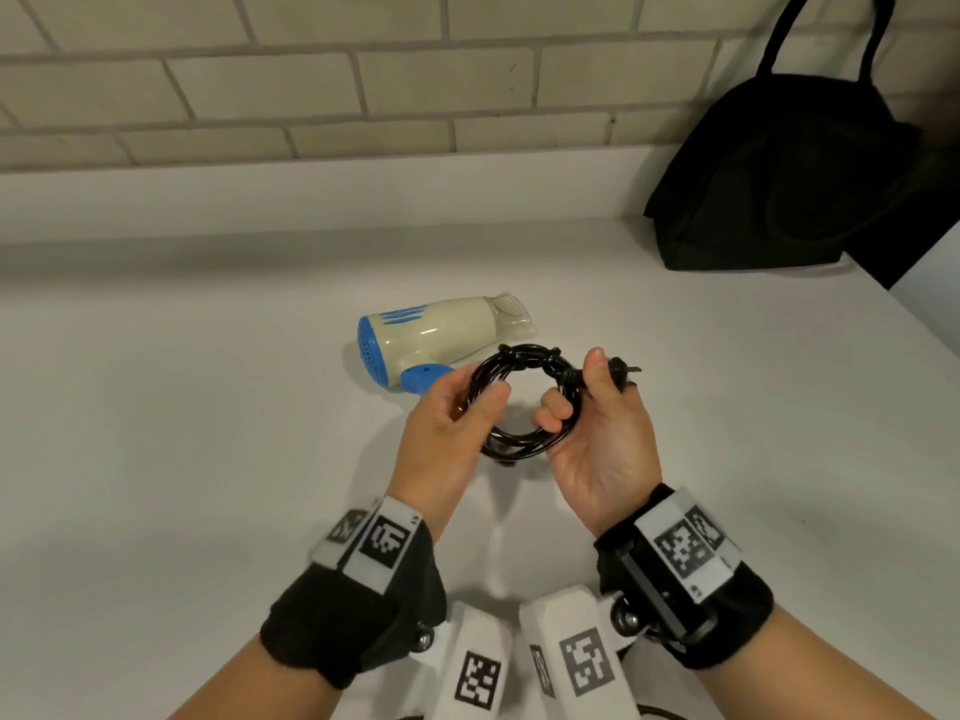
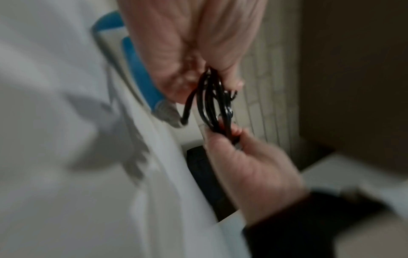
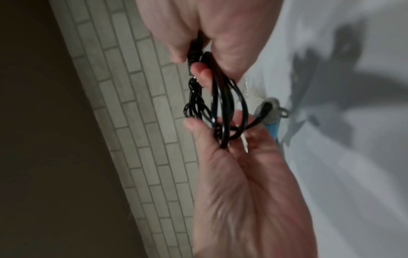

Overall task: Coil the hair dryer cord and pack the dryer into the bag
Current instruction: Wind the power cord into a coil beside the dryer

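The cream and blue hair dryer (image 1: 441, 337) lies on its side on the white counter (image 1: 208, 407). Its black cord (image 1: 524, 363) is wound into a small coil held just in front of the dryer, above the counter. My left hand (image 1: 478, 402) pinches the coil's left side between thumb and fingers. My right hand (image 1: 576, 392) grips the right side, with the plug (image 1: 626, 370) sticking out past the thumb. The left wrist view shows the coil (image 2: 208, 104) edge-on between both hands; in the right wrist view, the cord (image 3: 223, 108) runs to the dryer's handle end (image 3: 272, 111). The black bag (image 1: 795, 179) stands at the back right.
A tiled wall (image 1: 363, 85) with a low white ledge runs along the back of the counter. The bag leans against it, handles up, near the counter's right edge (image 1: 914, 324). The bag's mouth is not visible from here.
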`<act>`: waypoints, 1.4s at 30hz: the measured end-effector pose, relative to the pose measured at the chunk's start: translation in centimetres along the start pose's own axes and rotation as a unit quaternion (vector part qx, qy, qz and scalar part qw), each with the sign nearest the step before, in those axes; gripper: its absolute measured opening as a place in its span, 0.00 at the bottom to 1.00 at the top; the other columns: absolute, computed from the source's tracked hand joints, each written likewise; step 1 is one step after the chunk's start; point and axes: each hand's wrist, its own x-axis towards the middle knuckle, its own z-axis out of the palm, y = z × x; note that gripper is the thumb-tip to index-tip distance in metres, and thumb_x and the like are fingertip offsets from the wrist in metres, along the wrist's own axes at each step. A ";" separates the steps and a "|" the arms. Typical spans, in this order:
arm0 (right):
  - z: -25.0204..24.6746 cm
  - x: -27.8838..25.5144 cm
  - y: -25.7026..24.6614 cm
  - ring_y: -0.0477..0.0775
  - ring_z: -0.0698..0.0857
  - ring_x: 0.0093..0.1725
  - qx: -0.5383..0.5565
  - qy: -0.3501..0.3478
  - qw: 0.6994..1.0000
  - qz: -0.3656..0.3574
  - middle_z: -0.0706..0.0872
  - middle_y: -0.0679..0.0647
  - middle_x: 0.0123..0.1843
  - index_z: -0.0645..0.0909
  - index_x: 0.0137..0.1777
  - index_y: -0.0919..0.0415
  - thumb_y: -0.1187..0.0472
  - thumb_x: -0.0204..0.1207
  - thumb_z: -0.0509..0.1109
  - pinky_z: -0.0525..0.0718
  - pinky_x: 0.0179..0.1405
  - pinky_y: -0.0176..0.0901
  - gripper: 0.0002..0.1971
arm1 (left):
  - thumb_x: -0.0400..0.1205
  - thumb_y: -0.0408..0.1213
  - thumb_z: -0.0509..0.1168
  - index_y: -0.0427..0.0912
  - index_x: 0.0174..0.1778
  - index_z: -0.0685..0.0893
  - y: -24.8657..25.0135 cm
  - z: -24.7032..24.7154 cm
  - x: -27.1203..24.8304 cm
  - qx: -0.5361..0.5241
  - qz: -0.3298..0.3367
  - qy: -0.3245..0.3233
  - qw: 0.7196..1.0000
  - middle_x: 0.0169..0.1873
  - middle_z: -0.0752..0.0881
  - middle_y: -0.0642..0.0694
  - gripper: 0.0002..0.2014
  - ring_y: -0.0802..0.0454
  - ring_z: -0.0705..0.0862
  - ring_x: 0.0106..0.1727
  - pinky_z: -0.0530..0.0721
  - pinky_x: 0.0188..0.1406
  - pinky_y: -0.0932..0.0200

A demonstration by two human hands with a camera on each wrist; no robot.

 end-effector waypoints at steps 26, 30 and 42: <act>0.0 -1.0 2.4 0.50 0.78 0.26 0.009 -0.029 0.998 0.061 0.78 0.54 0.30 0.67 0.42 0.59 0.60 0.80 0.56 0.85 0.30 0.44 0.06 | 0.85 0.40 0.50 0.36 0.53 0.79 -1.1 -1.7 -0.1 -0.157 -0.072 0.025 0.985 0.32 0.84 0.48 0.14 0.51 0.82 0.40 0.81 0.49 0.58; -0.8 -0.8 2.3 0.61 0.85 0.40 -0.133 -0.109 0.980 0.097 0.81 0.65 0.41 0.67 0.51 0.61 0.62 0.79 0.58 0.87 0.49 0.58 0.04 | 0.83 0.52 0.47 0.38 0.49 0.81 -0.3 -2.7 0.4 -0.063 -0.086 0.007 0.994 0.28 0.87 0.45 0.24 0.50 0.84 0.37 0.81 0.47 0.57; 0.0 3.1 2.1 0.46 0.83 0.29 -0.464 -0.134 0.850 0.210 0.83 0.55 0.34 0.77 0.44 0.57 0.59 0.71 0.72 0.84 0.33 0.36 0.07 | 0.81 0.40 0.61 0.46 0.52 0.78 -3.1 -6.7 2.2 0.168 -0.036 0.065 0.983 0.37 0.81 0.44 0.06 0.54 0.78 0.34 0.77 0.35 0.66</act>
